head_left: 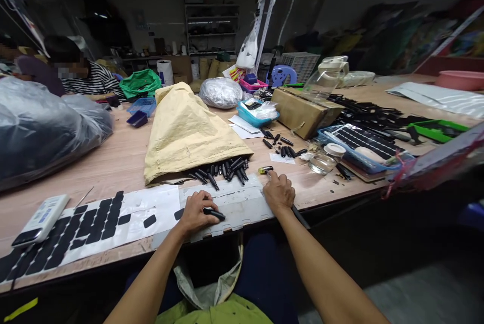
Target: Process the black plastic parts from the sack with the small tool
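Down at seven o'clock, left hand (198, 211) pinches a black tube (215, 214); right hand (279, 191), fingers curled, is by a yellow-ended tool (265, 169) around four-thirty, can't tell if gripping. Loosen that pinch and the tube might roll off the bench (124, 162).

Bare forearms (153, 276), a yellow-green garment (221, 313) at the waist, dark navy cloth (264, 268) over the legs.

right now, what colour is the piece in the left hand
The piece is black; see head view.

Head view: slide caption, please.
Left hand holds a black piece over a grey board; right hand near a yellow-and-black handle.
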`<state>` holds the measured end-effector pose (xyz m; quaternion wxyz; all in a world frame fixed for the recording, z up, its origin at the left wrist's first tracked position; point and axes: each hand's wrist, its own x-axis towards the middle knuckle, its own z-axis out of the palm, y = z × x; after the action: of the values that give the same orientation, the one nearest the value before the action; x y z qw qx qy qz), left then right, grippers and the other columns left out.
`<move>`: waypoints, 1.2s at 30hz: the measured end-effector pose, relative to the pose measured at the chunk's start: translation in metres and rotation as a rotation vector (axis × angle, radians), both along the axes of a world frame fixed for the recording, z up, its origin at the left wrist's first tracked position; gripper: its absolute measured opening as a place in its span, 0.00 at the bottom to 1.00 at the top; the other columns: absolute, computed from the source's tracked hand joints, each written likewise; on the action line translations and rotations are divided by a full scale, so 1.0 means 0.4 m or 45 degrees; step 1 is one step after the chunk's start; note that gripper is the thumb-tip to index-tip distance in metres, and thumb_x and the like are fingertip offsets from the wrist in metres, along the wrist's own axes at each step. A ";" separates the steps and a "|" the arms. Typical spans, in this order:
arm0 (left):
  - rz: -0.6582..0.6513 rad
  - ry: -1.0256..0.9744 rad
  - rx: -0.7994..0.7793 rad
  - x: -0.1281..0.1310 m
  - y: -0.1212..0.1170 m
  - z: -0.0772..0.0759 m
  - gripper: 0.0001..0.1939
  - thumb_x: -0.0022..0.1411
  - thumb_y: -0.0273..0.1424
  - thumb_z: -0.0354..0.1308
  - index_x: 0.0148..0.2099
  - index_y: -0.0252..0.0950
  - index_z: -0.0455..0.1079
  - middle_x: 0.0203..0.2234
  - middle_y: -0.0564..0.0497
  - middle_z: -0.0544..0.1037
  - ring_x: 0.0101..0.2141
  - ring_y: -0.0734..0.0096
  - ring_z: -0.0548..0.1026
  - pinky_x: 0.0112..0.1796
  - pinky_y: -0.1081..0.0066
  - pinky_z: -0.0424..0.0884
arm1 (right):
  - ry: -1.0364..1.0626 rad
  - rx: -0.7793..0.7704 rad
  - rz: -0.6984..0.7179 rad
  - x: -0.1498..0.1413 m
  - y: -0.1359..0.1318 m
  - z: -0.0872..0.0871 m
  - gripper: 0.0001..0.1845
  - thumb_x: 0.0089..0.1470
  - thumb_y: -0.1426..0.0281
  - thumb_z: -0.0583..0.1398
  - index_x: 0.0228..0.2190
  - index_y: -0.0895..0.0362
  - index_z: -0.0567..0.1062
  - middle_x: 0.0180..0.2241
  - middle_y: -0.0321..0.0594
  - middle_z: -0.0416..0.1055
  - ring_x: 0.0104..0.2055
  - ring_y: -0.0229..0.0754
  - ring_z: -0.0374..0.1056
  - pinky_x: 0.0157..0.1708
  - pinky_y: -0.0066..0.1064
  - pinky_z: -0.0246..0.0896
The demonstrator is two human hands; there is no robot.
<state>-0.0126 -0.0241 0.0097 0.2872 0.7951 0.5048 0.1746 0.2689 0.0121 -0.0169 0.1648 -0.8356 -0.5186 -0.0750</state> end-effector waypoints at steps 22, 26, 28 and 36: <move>0.007 0.384 0.534 0.043 0.198 0.059 0.19 0.54 0.19 0.57 0.43 0.46 0.77 0.52 0.46 0.69 0.54 0.50 0.62 0.52 0.53 0.59 | -0.009 0.012 0.033 0.008 0.007 -0.006 0.21 0.57 0.72 0.52 0.52 0.56 0.70 0.43 0.51 0.65 0.45 0.50 0.61 0.39 0.38 0.55; -0.114 0.439 0.483 0.053 0.235 0.060 0.15 0.50 0.19 0.60 0.36 0.44 0.77 0.54 0.47 0.68 0.56 0.49 0.61 0.55 0.52 0.57 | 0.007 -0.001 0.033 0.009 0.007 -0.004 0.22 0.57 0.71 0.53 0.52 0.56 0.70 0.43 0.51 0.65 0.45 0.50 0.61 0.39 0.38 0.56; -0.142 0.427 0.494 0.053 0.223 0.062 0.13 0.51 0.20 0.61 0.36 0.44 0.76 0.54 0.48 0.68 0.56 0.50 0.60 0.55 0.53 0.56 | 0.009 0.004 0.034 0.009 0.007 -0.005 0.22 0.57 0.71 0.52 0.53 0.56 0.69 0.43 0.51 0.65 0.45 0.50 0.61 0.39 0.38 0.56; -0.008 0.264 0.291 0.028 0.072 0.037 0.08 0.57 0.32 0.62 0.41 0.44 0.75 0.34 0.50 0.76 0.43 0.57 0.67 0.47 0.59 0.59 | 0.003 0.027 0.039 0.008 0.006 -0.014 0.21 0.58 0.71 0.51 0.52 0.56 0.70 0.43 0.51 0.65 0.45 0.51 0.61 0.38 0.38 0.55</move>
<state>-0.0014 0.0048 0.0245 0.1415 0.8381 0.5060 0.1469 0.2721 0.0144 -0.0223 0.1753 -0.8258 -0.5304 -0.0768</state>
